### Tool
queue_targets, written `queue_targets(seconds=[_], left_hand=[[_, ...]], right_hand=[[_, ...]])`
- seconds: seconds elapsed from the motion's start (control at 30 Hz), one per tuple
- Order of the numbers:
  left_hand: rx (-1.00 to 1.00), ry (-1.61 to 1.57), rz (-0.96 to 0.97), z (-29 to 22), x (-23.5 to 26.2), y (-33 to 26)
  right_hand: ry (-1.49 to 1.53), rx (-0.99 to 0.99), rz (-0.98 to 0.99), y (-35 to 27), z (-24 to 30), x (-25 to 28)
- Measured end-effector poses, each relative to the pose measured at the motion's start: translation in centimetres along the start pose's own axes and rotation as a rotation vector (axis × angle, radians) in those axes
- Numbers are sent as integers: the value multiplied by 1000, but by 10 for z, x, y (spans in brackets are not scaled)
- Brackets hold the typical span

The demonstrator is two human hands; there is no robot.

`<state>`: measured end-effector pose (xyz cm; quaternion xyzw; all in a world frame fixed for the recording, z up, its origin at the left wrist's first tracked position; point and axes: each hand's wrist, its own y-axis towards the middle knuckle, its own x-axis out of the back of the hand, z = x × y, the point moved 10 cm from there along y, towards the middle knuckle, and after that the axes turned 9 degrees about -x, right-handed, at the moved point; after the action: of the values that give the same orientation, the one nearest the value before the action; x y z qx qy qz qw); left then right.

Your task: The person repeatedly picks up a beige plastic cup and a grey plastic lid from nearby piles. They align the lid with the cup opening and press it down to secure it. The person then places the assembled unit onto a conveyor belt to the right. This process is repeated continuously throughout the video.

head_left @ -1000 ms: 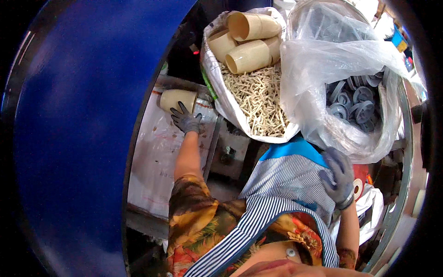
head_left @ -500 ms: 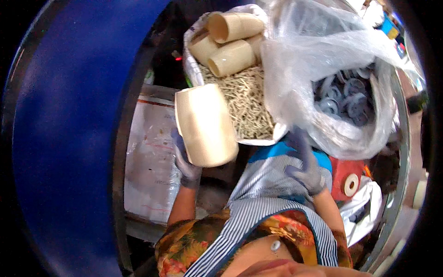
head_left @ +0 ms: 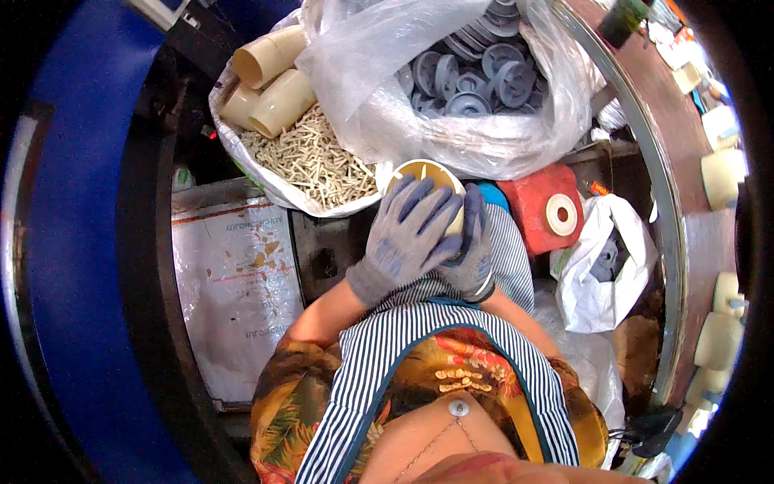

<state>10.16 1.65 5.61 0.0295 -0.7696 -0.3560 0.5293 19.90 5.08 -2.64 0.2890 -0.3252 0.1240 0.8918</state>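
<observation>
A cream plastic cylinder (head_left: pixel 431 171) is between my two gloved hands, its open round end tilted up over my lap. My left hand (head_left: pixel 409 230) lies across its near side, fingers bent over the wall. My right hand (head_left: pixel 476 250) wraps its right side, partly behind the left fingers. Both gloves are grey with bluish fingers. The cylinder's lower part is hidden by the hands. Just beyond them stands a white sack (head_left: pixel 278 198) of small cream pegs (head_left: pixel 322 157), with several similar cylinders (head_left: pixel 285 103) lying on top.
A clear plastic bag (head_left: pixel 484 149) of grey wheel-shaped parts (head_left: pixel 468 81) stands ahead. To the right are a red object (head_left: pixel 540 202) with a cream ring (head_left: pixel 562 214) and a white bag (head_left: pixel 597 282). A bench (head_left: pixel 697 266) edges the far right; a blue panel (head_left: pixel 72 282) the left.
The cylinder has moved right from over the left side to above my lap, turning its open end up. My right hand has joined the left on it. The view has shifted right.
</observation>
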Motion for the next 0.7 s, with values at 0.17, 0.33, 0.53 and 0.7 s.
queue_targets(seconds=[0.17,0.33,0.53,0.7], left_hand=[[-85,126,-62,-14,-7,6],[-129,64,76,-5,-28,11],[-148,31,240,-9,-41,17],[-70,-132,264,12,-29,14]], right_hand=[[90,-44,-24,-12,-23,11],[173,-143,3,-12,-40,4],[117,-71,-14,-20,-42,-6],[111,-7,-22,-8,-26,-2]])
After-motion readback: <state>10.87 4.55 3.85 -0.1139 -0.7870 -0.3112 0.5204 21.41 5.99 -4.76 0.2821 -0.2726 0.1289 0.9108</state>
